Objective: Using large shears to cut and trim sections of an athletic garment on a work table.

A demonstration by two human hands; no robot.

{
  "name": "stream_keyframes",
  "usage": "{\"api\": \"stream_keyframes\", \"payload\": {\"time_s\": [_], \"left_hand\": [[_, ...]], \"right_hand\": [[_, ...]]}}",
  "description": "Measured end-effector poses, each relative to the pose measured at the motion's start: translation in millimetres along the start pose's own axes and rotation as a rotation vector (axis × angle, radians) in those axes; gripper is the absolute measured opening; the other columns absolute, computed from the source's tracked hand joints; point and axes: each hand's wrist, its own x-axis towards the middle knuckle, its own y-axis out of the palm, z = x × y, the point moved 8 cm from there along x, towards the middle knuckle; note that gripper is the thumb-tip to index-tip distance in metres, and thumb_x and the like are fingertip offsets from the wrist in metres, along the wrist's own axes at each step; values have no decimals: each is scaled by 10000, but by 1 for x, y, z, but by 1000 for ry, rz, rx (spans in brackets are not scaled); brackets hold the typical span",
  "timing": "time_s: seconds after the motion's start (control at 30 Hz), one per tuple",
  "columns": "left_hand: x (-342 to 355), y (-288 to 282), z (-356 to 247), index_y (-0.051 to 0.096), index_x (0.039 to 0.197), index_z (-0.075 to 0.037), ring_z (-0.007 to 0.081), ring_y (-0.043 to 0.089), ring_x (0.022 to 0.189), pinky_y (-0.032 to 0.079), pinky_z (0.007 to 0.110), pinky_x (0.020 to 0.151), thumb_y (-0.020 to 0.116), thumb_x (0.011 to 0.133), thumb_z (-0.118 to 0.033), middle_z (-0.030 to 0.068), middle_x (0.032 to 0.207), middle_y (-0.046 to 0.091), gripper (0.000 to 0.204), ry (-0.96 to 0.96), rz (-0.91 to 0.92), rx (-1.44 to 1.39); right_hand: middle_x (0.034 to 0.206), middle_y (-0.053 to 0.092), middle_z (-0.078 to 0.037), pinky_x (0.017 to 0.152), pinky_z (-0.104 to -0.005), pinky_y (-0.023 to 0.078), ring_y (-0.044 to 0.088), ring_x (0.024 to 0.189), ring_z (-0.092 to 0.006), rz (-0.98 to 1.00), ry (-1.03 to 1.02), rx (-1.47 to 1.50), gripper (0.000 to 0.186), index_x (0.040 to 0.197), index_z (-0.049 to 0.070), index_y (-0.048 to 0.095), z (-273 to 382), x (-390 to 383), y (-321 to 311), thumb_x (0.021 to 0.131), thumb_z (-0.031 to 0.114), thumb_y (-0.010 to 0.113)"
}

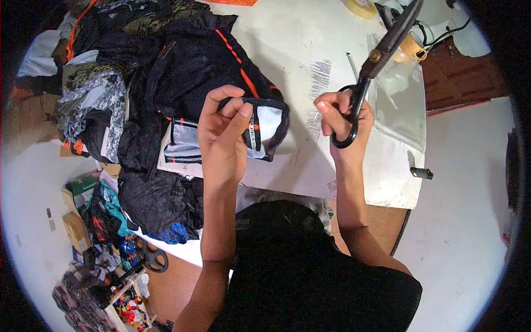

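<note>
My left hand [221, 141] pinches the edge of a black garment [188, 74] between thumb and fingers. The garment has orange piping and spreads over the table to the left. Beside these fingers, a white-lined piece with a black band [270, 123] curves round; whether it is a cuff, collar or waistband I cannot tell. My right hand [358, 135] has its fingers in the handle loops of large black scissors [376, 56]. The scissors point up and to the right, away from the cloth, with their blades together.
Crumpled dark and camouflage-patterned clothes [91, 91] lie at the far left. Tape [361, 8] and an orange-yellow object [412, 47] sit at the back right. A clear plastic sheet [397, 110] and a small black object [421, 173] lie nearer. Below left stands a box of colourful bits [130, 310].
</note>
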Motion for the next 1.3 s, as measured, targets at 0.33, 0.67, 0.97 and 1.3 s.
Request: {"api": "stream_keyframes", "payload": {"time_s": [0.33,0.67,0.97,1.3], "left_hand": [[1,-3,1,502,1033,-20,63,528,796,456,235,769,505,854,38,2,804,509,188,43,31,126],[-14,-16,6,467,1008,-39,65,514,758,427,212,693,450,892,30,17,870,525,136,0,-121,-9],[-18,-40,17,463,1040,-63,43,438,678,402,185,641,441,896,39,-9,829,477,179,-11,-221,-13],[-25,-28,44,538,1102,-39,25,505,669,392,165,570,584,862,-60,-21,777,553,246,-221,-189,25]], "right_hand": [[751,648,-118,475,-196,437,561,565,-80,-7,197,-100,375,651,96,415,-8,-15,-2,649,21,782],[837,645,-87,643,-205,462,567,739,-69,123,189,40,196,741,26,517,-56,-44,35,717,-49,697],[799,656,-109,506,-191,459,585,626,-78,167,227,-13,234,694,46,475,-38,-25,26,733,-23,694],[821,643,-143,377,-172,333,468,436,-59,128,348,62,235,680,106,475,-36,8,15,688,48,703]]}}
